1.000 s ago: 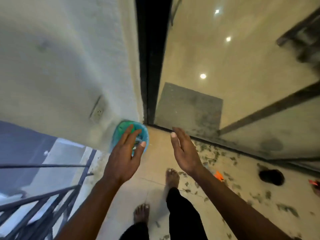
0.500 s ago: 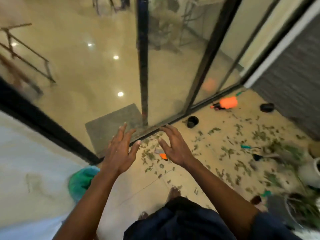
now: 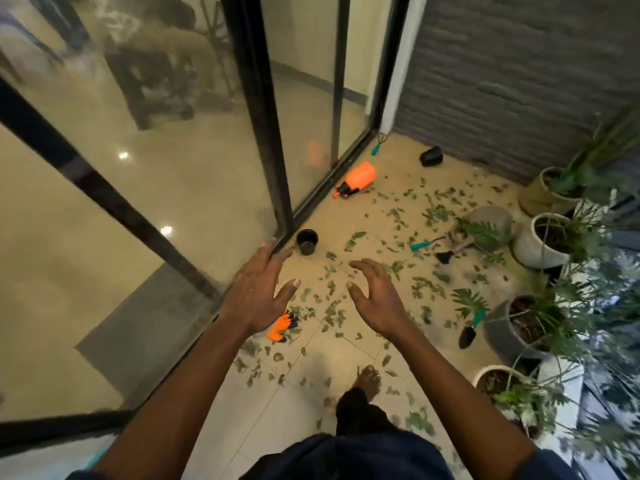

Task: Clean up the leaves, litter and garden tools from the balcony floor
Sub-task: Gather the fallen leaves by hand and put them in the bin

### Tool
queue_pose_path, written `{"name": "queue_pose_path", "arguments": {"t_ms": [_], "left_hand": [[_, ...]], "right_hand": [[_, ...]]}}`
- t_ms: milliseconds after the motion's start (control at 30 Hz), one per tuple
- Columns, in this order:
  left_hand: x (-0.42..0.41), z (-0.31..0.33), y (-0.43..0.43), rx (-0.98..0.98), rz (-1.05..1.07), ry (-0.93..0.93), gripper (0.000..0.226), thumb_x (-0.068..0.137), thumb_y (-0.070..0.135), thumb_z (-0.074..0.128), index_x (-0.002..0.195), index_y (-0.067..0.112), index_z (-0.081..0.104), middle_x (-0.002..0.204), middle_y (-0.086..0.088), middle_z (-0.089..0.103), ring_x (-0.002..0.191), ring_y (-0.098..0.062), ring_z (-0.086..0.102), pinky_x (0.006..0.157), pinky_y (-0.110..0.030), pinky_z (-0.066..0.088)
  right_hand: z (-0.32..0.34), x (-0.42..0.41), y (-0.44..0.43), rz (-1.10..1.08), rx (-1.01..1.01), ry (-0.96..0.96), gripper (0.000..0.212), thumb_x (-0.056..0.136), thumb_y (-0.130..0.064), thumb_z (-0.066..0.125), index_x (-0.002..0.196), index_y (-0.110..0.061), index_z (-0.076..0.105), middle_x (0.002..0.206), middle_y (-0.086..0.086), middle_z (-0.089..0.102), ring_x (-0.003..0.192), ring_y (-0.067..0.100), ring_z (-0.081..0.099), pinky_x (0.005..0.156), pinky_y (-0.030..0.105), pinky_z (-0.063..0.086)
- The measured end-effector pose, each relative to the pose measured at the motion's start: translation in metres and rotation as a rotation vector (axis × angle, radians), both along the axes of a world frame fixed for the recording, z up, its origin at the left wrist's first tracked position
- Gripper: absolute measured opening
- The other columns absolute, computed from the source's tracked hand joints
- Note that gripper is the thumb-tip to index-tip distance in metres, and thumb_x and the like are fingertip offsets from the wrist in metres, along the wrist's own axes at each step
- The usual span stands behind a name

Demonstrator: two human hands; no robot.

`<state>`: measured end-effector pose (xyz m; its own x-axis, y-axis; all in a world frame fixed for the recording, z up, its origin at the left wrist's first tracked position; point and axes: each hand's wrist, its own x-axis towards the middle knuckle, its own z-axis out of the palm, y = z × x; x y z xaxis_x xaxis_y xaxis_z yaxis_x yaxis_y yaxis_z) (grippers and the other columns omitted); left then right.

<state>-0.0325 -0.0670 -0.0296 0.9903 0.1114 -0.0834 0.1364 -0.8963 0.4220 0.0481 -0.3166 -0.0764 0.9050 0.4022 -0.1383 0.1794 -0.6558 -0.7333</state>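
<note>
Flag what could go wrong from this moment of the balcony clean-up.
The bare foot stands among scattered leaves on the tiled floor, so a slip seems possible. A trowel and a hand rake lie ahead; stepping on either could hurt. The left hand and right hand are bare while the orange gloves lie unworn, so sharp litter may scratch them.
</note>
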Motion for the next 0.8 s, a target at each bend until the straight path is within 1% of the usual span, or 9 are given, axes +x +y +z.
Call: {"name": "queue_pose_path", "arguments": {"t_ms": [67,167,300,433,500,533,633,733,800], "left_hand": [[0.041,-0.002,-0.015,0.024,-0.027,0.017,0.067,0.103,0.057,0.043,0.160,0.023,0.031,0.173,-0.007,0.014,0.158,-0.027,0.017,0.124,-0.052,0.026],[0.094,-0.004,-0.036,0.041,-0.038,0.066,0.065,0.104,0.054,0.047,0.161,0.026,0.028,0.173,-0.005,0.012,0.158,-0.025,0.015,0.124,-0.050,0.024],[0.155,-0.013,-0.067,0.066,-0.128,0.066,0.062,0.103,0.052,0.050,0.156,0.023,0.035,0.171,-0.010,0.019,0.156,-0.030,0.022,0.123,-0.049,0.027],[0.200,-0.019,-0.097,0.018,-0.177,0.073,0.064,0.102,0.054,0.049,0.156,0.023,0.037,0.169,-0.009,0.022,0.154,-0.030,0.027,0.121,-0.049,0.031],[0.222,-0.022,-0.108,-0.031,-0.185,0.090,0.066,0.099,0.059,0.044,0.156,0.026,0.037,0.170,-0.007,0.021,0.155,-0.027,0.025,0.122,-0.049,0.031],[0.235,-0.024,-0.112,-0.059,-0.190,0.096,0.066,0.098,0.059,0.043,0.155,0.027,0.037,0.170,-0.006,0.021,0.155,-0.026,0.025,0.122,-0.048,0.030],[0.277,-0.031,-0.119,-0.136,-0.236,0.068,0.060,0.099,0.056,0.045,0.153,0.030,0.041,0.170,-0.003,0.024,0.154,-0.024,0.028,0.121,-0.047,0.032],[0.325,-0.036,-0.121,-0.179,-0.269,0.004,0.056,0.099,0.051,0.049,0.150,0.027,0.045,0.169,-0.003,0.027,0.154,-0.023,0.028,0.122,-0.047,0.031],[0.366,-0.045,-0.121,-0.181,-0.290,-0.018,0.056,0.099,0.049,0.050,0.150,0.026,0.046,0.169,-0.003,0.027,0.157,-0.024,0.024,0.122,-0.051,0.031]], "right_hand": [[-0.006,0.035,-0.022,-0.057,0.033,0.018,0.044,0.102,-0.027,0.059,0.146,-0.022,0.052,0.154,0.002,0.041,0.143,0.018,0.037,0.109,0.023,0.027],[-0.013,0.080,-0.055,-0.150,0.053,0.061,0.043,0.102,-0.024,0.059,0.144,-0.022,0.053,0.151,0.005,0.044,0.141,0.022,0.041,0.109,0.027,0.031],[-0.017,0.126,-0.095,-0.243,0.057,0.097,0.041,0.101,-0.022,0.060,0.142,-0.022,0.055,0.149,0.006,0.047,0.138,0.022,0.043,0.105,0.025,0.030],[-0.022,0.160,-0.120,-0.302,0.096,0.125,0.040,0.101,-0.023,0.059,0.141,-0.024,0.055,0.147,0.004,0.048,0.137,0.022,0.045,0.111,0.038,0.041],[-0.025,0.176,-0.127,-0.328,0.116,0.148,0.039,0.101,-0.025,0.059,0.140,-0.027,0.055,0.147,0.002,0.047,0.136,0.022,0.046,0.110,0.046,0.045],[-0.026,0.185,-0.130,-0.343,0.125,0.157,0.039,0.101,-0.025,0.059,0.140,-0.028,0.055,0.147,0.001,0.047,0.135,0.021,0.047,0.109,0.046,0.046],[-0.029,0.213,-0.138,-0.378,0.138,0.159,0.040,0.102,-0.025,0.059,0.141,-0.029,0.054,0.148,0.000,0.047,0.136,0.020,0.047,0.108,0.039,0.045],[-0.031,0.251,-0.143,-0.396,0.118,0.140,0.043,0.103,-0.023,0.058,0.145,-0.025,0.052,0.152,0.000,0.048,0.140,0.018,0.045,0.105,0.024,0.037],[-0.033,0.281,-0.147,-0.410,0.090,0.138,0.046,0.103,-0.023,0.057,0.148,-0.024,0.048,0.155,-0.001,0.046,0.142,0.018,0.043,0.104,0.022,0.034]]}}
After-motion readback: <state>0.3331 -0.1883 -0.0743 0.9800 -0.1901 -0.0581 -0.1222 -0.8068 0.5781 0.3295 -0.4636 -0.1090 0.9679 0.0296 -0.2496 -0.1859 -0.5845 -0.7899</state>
